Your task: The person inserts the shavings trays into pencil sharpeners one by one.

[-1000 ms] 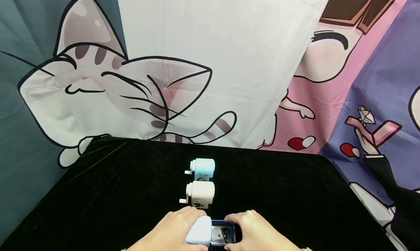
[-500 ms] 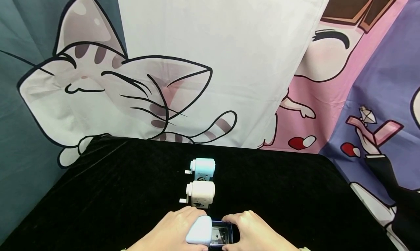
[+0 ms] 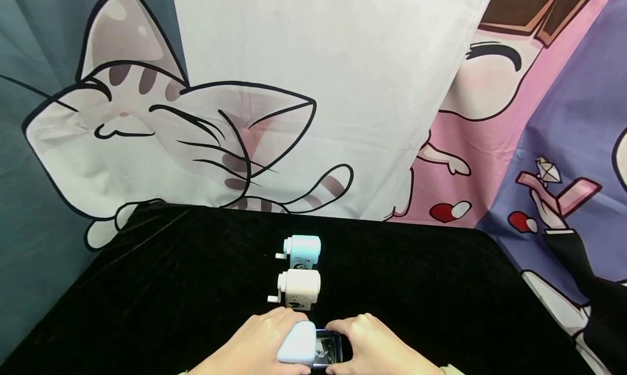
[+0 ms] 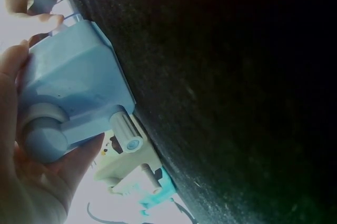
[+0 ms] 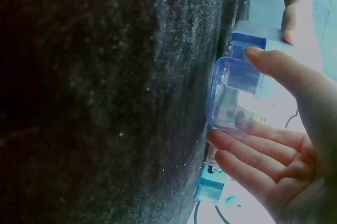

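Observation:
A pale blue crank pencil sharpener (image 3: 297,344) sits on the black cloth at the near middle. My left hand (image 3: 250,346) grips its body from the left, thumb on the near side and fingers on the far side. In the left wrist view its crank handle (image 4: 126,132) points out toward the camera. A clear blue shavings drawer (image 3: 327,349) sticks out of the sharpener's right side. My right hand (image 3: 379,346) holds the drawer's outer end, with the thumb on one side and the fingers on the other.
Behind my hands stands a cream crank sharpener (image 3: 302,285), and beyond it a bright blue one (image 3: 305,249); both cranks face left. Black velvety cloth (image 3: 147,304) covers the table. A printed cartoon curtain (image 3: 343,92) hangs at the back edge.
My right hand has moved left with the drawer, so less of the drawer shows outside the sharpener. The left hand and the sharpener body have stayed in place.

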Tool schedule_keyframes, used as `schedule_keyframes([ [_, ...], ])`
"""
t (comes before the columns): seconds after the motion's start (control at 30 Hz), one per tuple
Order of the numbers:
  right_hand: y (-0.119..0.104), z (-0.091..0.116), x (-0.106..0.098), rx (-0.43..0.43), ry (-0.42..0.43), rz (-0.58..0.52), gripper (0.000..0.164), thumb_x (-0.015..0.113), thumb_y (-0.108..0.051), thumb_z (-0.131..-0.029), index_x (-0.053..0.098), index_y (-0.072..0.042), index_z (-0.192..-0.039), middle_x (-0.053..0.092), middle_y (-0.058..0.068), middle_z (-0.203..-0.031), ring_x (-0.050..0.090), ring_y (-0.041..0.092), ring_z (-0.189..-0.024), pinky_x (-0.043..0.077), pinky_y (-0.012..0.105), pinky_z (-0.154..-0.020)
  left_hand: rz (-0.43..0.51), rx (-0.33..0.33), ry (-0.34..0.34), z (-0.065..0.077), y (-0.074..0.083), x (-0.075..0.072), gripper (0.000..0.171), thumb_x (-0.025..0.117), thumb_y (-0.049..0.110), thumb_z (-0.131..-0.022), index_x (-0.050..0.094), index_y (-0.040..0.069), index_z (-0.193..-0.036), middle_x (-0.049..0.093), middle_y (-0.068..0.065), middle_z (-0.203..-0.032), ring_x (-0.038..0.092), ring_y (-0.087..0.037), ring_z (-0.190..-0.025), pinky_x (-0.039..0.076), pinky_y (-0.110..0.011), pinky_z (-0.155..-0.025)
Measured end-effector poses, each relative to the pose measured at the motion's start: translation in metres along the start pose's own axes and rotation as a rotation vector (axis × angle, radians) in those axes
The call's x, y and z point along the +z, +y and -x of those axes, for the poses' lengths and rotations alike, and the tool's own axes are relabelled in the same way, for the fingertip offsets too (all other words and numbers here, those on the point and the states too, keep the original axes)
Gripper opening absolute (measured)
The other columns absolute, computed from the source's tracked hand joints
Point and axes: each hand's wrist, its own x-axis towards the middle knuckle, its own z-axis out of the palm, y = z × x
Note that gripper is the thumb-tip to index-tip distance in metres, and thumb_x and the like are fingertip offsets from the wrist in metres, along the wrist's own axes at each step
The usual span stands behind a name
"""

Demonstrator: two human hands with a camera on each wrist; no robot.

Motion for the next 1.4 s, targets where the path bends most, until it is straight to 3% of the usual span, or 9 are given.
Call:
schedule_keyframes([
  [0.4, -0.003, -0.005, 0.008, -0.104, 0.028, -0.028, 0.047, 0.067, -0.046, -0.077, 0.060, -0.012, -0.109, 0.066, -0.008, -0.096, 0.054, -0.005, -0.076, 0.048, 0.014, -0.068, 0.020, 0.013, 0.016, 0.000, -0.001, 0.001, 0.055, 0.060, 0.060, -0.076, 0.053, 0.018, -0.111, 0.057, 0.011, -0.099, 0.049, -0.001, -0.085, 0.043, -0.015, -0.061],
  [0.63, -0.006, -0.008, 0.009, -0.095, 0.013, -0.055, 0.044, 0.068, -0.044, -0.076, 0.060, -0.015, -0.108, 0.064, -0.011, -0.095, 0.054, -0.005, -0.074, 0.047, 0.014, -0.067, 0.006, 0.031, 0.041, 0.001, -0.001, 0.003, 0.054, 0.062, 0.058, -0.075, 0.053, 0.018, -0.110, 0.057, 0.012, -0.099, 0.049, -0.001, -0.086, 0.043, -0.015, -0.063],
  [1.03, -0.010, -0.014, 0.012, -0.134, 0.027, -0.009, 0.041, 0.068, -0.044, -0.077, 0.061, -0.015, -0.105, 0.065, -0.013, -0.090, 0.052, -0.009, -0.071, 0.044, 0.009, -0.063, -0.011, 0.052, 0.052, 0.000, -0.002, 0.002, 0.055, 0.060, 0.059, -0.076, 0.053, 0.017, -0.111, 0.057, 0.012, -0.099, 0.049, 0.000, -0.087, 0.044, -0.016, -0.065],
  [1.4, -0.011, -0.016, 0.013, -0.145, 0.026, -0.004, 0.046, 0.066, -0.048, -0.077, 0.060, -0.014, -0.108, 0.065, -0.011, -0.092, 0.052, -0.008, -0.072, 0.045, 0.010, -0.064, -0.031, 0.061, 0.065, 0.000, -0.002, 0.002, 0.055, 0.060, 0.059, -0.076, 0.054, 0.016, -0.110, 0.058, 0.012, -0.099, 0.049, -0.001, -0.087, 0.044, -0.016, -0.066],
])
